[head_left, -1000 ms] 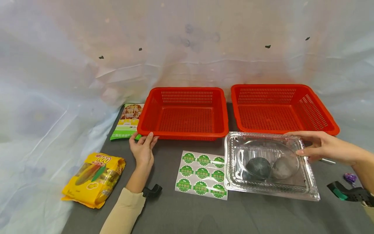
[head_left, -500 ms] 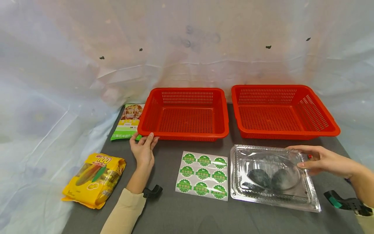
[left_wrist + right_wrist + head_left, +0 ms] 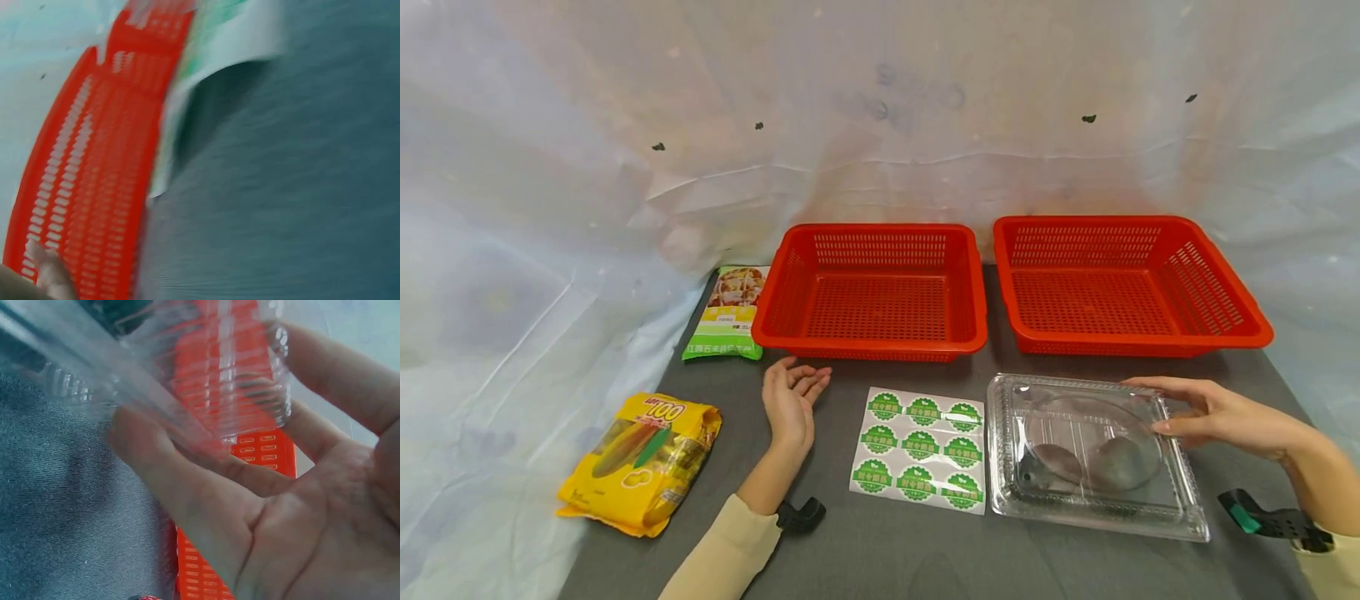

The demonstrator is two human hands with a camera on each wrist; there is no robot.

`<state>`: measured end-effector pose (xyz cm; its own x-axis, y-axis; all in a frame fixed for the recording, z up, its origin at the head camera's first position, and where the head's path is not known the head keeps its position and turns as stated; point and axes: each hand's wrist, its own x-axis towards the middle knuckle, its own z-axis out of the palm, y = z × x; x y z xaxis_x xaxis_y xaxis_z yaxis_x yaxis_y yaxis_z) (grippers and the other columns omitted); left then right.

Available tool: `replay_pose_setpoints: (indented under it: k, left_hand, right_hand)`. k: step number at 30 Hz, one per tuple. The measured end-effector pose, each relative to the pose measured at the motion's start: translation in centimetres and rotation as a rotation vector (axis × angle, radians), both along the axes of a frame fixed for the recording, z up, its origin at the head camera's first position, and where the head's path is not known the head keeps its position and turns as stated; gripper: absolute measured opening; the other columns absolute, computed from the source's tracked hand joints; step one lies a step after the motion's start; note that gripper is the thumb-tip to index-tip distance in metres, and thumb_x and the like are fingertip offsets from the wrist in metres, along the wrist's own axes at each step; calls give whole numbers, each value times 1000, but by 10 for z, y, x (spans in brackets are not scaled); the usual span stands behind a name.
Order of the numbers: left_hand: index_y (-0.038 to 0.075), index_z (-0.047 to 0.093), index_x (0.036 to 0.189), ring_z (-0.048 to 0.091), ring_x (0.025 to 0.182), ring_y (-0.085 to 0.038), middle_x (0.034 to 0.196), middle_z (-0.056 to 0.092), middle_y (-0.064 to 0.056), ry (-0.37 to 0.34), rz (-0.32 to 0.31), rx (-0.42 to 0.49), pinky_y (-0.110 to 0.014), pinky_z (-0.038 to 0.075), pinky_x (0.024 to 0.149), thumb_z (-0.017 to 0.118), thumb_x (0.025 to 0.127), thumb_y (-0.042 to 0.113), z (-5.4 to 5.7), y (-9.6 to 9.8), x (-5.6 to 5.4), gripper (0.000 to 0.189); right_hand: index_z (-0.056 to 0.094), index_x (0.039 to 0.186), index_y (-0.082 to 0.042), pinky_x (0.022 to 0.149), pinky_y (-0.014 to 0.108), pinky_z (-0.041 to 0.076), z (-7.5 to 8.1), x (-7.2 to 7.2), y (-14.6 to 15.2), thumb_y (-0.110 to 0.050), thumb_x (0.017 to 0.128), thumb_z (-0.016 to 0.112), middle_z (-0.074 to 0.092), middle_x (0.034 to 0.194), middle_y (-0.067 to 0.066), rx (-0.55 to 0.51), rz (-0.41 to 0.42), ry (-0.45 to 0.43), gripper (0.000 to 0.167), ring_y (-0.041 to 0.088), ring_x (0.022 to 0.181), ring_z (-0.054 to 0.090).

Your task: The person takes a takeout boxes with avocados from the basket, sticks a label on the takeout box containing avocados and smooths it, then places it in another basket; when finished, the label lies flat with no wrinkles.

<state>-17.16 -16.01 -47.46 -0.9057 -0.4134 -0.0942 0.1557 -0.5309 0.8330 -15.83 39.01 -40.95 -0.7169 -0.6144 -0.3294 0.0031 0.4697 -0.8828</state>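
Note:
A clear plastic clamshell box [image 3: 1075,510] lies to the right of the sticker sheet in the head view. Two dark round shapes show through its lid. My right hand [image 3: 1225,421] pinches the box's right edge, thumb toward me and fingers on the far side; the right wrist view shows the clear plastic [image 3: 212,394] between them. My left hand [image 3: 790,408] is just in front of the left red basket [image 3: 872,343], palm turned up and fingers loosely bent, holding nothing. The sheet of round green stickers [image 3: 917,450] lies flat between the hands.
A second red basket [image 3: 1142,342] stands behind the box. At the left lie a yellow snack bag [image 3: 640,462] and a green-and-white food packet [image 3: 722,321] beside the left basket. Plastic sheeting [image 3: 880,100] hangs behind the dark tabletop [image 3: 887,550].
My right hand has brought the clear box down toward me, away from the right basket and off the sticker sheet. My left hand has let go of the left basket's rim and moved slightly right.

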Motion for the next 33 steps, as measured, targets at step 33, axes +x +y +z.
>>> replay_pose_setpoints:
  k: [33]
  left_hand:
    - [12, 48, 138, 50, 82, -20, 90, 64, 0, -116, -503, -1275, -33, 37, 65, 89, 70, 8, -12, 25, 11, 79]
  right_hand:
    - [25, 158, -10, 79, 29, 58, -11, 30, 36, 6, 100, 51, 40, 144, -29, 9, -203, 286, 65, -9, 117, 53]
